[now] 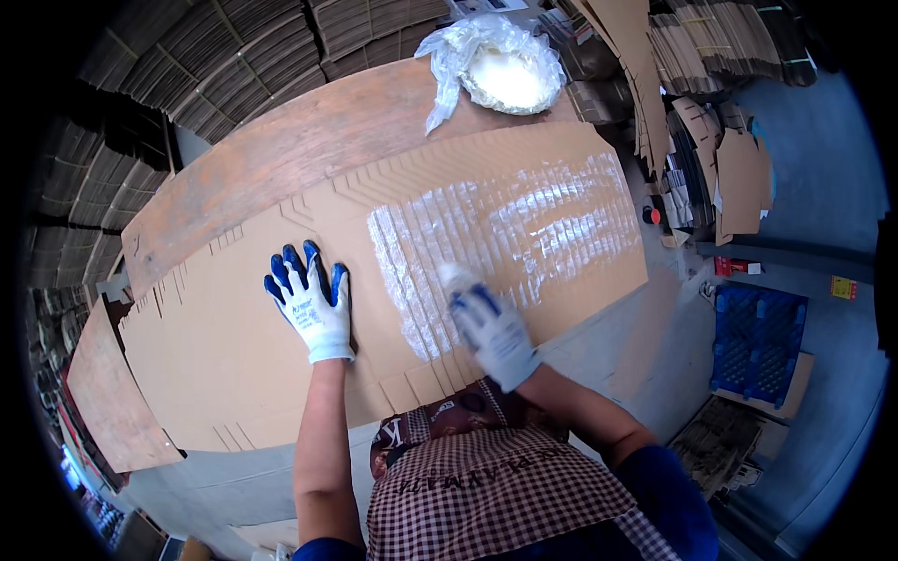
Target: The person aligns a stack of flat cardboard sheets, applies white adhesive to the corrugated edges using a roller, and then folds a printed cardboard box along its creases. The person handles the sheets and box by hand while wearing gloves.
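Cardboard pile (220,341) is lying flat on the wooden counter (271,140), sheets overlapping, stepped edges showing along its far side and left part; using it as landmark. Glossy, whitish wet-looking coating (572,236) is covering much of the pile's right half in streaky bands; the left half is looking bare and matte.

Left hand (313,304), in a white glove with blue fingertips, is resting palm down on the pile, left of the coating, fingers spreading, gripping nothing. Right hand (491,332), same kind of glove, is sitting over the pile's near middle, at the coating, and is blurring. Small pale thing (456,278) is showing at its fingertips, too smeared to identify; cannot tell whether the hand is grasping it or just touching.

Round container (510,79) with clear plastic film draping over it is standing on the counter beyond the pile's far edge, something bright white showing inside. Checked apron (496,486) is hanging at the pile's near edge, on the person.

Bundled cardboard stacks (201,65) are filling the space beyond the pile and to its left; more bundles (716,42) are standing beyond its far right corner. Loose cardboard pieces (744,182) are leaning to the right of the pile. Blue plastic pallet (758,346) is standing farther right of it.
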### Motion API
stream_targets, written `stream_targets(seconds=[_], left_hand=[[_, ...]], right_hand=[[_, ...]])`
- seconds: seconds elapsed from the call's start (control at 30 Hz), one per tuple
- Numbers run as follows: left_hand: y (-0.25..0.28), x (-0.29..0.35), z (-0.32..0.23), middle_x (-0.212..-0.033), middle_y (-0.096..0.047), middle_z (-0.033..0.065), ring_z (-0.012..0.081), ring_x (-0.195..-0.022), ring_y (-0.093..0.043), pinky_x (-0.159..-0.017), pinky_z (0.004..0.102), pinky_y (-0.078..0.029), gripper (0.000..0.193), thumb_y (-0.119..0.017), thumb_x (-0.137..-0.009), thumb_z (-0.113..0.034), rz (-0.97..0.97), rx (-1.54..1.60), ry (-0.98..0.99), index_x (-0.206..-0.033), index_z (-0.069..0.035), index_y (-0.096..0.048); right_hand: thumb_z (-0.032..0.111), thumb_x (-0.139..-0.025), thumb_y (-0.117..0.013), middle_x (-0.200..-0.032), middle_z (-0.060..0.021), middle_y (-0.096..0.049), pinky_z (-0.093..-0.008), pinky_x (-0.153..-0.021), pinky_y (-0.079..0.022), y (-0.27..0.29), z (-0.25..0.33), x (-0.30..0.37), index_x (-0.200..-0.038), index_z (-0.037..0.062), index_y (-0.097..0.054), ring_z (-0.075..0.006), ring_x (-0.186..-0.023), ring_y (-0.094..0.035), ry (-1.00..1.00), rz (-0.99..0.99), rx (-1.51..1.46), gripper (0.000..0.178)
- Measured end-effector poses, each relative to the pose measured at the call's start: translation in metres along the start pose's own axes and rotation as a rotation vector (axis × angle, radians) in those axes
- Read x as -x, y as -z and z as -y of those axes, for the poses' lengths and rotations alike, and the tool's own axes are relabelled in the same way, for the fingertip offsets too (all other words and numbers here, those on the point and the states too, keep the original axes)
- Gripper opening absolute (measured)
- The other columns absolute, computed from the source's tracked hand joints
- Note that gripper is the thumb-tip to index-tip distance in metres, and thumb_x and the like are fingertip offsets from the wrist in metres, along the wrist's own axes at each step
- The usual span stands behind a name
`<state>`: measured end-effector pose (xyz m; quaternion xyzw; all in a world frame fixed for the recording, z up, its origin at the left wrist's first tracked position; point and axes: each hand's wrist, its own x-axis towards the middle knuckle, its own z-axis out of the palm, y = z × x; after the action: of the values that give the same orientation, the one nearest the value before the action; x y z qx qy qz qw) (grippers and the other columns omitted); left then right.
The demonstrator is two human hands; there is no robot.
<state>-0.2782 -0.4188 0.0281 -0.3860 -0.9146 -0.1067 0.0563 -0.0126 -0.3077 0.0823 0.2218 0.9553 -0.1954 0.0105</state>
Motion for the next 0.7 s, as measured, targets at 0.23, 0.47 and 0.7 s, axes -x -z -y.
stream_targets(seconds=[0.23,0.47,0.7], left_hand=[[-0.002,0.0,-0.003,-0.157,-0.042,0.0162,0.0363,-0.147,-0.033,-0.123,0.0538,-0.017,0.058,-0.063,-0.096,-0.039,-0.002,0.015,0.006,-0.148,-0.017,-0.052],[-0.001,0.002,0.003,-0.157,-0.042,0.0165,0.0364,-0.147,-0.033,-0.123,0.0536,-0.016,0.058,-0.063,-0.096,-0.038,0.01,-0.022,0.007,-0.149,-0.017,-0.051],[-0.004,0.001,0.001,-0.158,-0.039,0.0184,0.0371,-0.149,-0.029,-0.124,0.0541,-0.012,0.061,-0.061,-0.096,-0.041,0.044,-0.007,-0.007,-0.15,-0.017,-0.049]], right_hand=[[0.02,-0.08,-0.071,-0.131,-0.0096,-0.059,-0.0454,-0.101,-0.049,0.028,0.013,0.053,-0.125,0.01,-0.064,-0.034,-0.123,-0.056,0.149,0.069,-0.217,0.047],[0.021,-0.08,-0.071,-0.136,-0.0101,-0.058,-0.05,-0.098,-0.049,0.03,-0.053,0.06,-0.125,0.0118,-0.064,-0.0362,-0.125,-0.054,-0.219,0.023,-0.06,0.047],[0.026,-0.08,-0.073,-0.136,-0.0103,-0.057,-0.0503,-0.098,-0.047,0.014,-0.017,0.077,-0.128,0.0122,-0.062,-0.0342,-0.123,-0.055,0.258,0.072,-0.125,0.05]])
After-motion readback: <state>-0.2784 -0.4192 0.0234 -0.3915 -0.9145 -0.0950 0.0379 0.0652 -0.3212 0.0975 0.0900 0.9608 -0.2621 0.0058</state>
